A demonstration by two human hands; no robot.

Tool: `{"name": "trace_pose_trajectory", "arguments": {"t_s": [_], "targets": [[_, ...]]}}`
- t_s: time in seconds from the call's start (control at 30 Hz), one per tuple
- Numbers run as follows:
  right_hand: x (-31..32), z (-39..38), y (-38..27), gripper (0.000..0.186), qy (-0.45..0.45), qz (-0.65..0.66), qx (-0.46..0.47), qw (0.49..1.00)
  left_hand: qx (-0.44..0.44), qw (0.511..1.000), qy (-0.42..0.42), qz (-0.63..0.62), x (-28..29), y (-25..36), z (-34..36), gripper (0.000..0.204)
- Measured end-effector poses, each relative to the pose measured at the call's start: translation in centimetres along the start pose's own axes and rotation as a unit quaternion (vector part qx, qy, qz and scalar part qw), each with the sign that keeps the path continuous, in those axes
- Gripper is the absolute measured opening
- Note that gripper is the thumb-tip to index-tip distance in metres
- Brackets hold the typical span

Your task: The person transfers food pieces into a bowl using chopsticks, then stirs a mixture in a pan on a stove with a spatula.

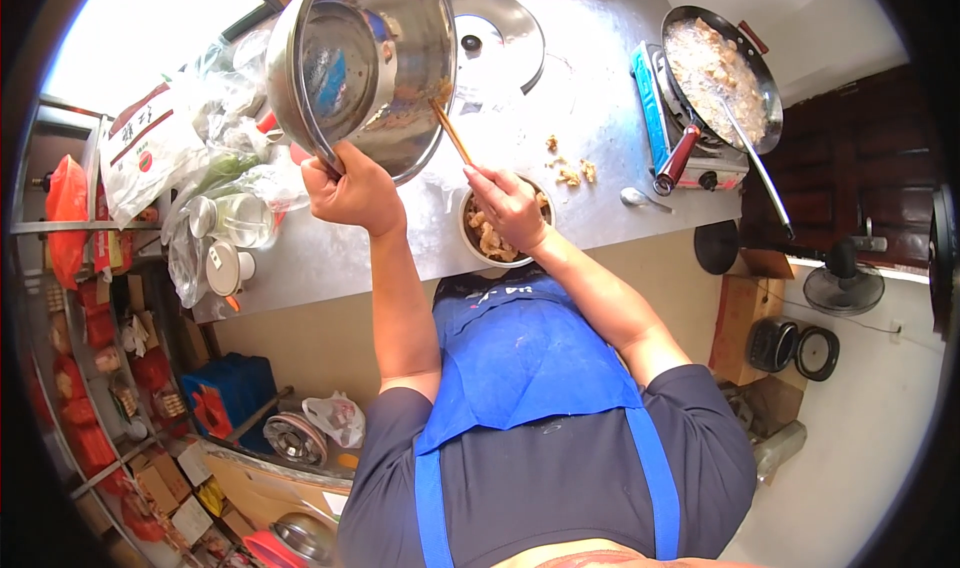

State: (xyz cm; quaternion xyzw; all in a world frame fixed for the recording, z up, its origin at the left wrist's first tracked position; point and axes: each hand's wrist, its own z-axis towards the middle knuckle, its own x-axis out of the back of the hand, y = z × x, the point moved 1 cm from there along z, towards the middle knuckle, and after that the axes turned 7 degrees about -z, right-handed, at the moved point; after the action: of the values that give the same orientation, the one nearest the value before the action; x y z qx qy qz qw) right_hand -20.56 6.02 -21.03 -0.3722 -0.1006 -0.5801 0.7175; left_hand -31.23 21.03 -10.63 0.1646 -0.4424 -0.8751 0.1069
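Note:
My left hand (352,190) is closed on the rim of a large stainless steel basin (425,53), tipped up on its side over the table with its open mouth toward me. Bits of wet residue cling to its inner wall. Between the fingers of my right hand (508,206) is a pair of wooden chopsticks (455,133), whose tips reach the basin's inside near its lower right edge. Beneath that hand stands a round bowl (464,226) of browned fried pieces (490,242), partly covered by the hand.
At right, a wok (770,118) of bubbling food with a long-handled utensil (755,163) sits on a portable stove (690,163). Fried scraps (570,176), a spoon (643,200) and a lid (520,33) lie on the steel table (610,78). Plastic bags (160,148) and jars (240,218) crowd the left.

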Motion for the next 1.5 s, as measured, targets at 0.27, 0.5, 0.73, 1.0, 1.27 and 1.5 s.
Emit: {"name": "trace_pose_trajectory", "arguments": {"t_s": [0.27, 0.5, 0.73, 1.0, 1.27, 1.5], "targets": [[-0.1, 0.5, -0.1, 0.032, 0.019, -0.013, 0.015, 1.0, 0.036, 0.999, -0.003, 0.001, -0.1, 0.8, -0.1, 0.032], [-1.4, 2.0, -0.2, 0.03, 0.012, -0.008, 0.034, 0.999, 0.056, 0.998, -0.002, -0.016, -0.1, 0.9, -0.2, 0.025], [-1.2, 1.3, 0.1, 0.032, 0.017, -0.025, 0.021, 0.999, 0.04, 0.999, 0.005, -0.022, 0.1, 1.0, 0.0, 0.036], [-1.4, 1.5, -0.6, 0.033, 0.007, -0.015, 0.042, 0.999, 0.044, 0.999, -0.006, -0.011, 0.7, 0.7, 0.3, 0.024], [-1.3, 0.9, 0.3, 0.034, 0.028, -0.06, 0.049, 0.997, 0.024, 1.0, -0.003, 0.008, 0.9, 0.6, 0.5, 0.022], [-1.4, 0.6, 0.7, 0.037, 0.03, -0.065, 0.054, 0.996, 0.035, 0.999, 0.003, -0.003, 0.6, 0.6, 0.5, 0.021]]}}
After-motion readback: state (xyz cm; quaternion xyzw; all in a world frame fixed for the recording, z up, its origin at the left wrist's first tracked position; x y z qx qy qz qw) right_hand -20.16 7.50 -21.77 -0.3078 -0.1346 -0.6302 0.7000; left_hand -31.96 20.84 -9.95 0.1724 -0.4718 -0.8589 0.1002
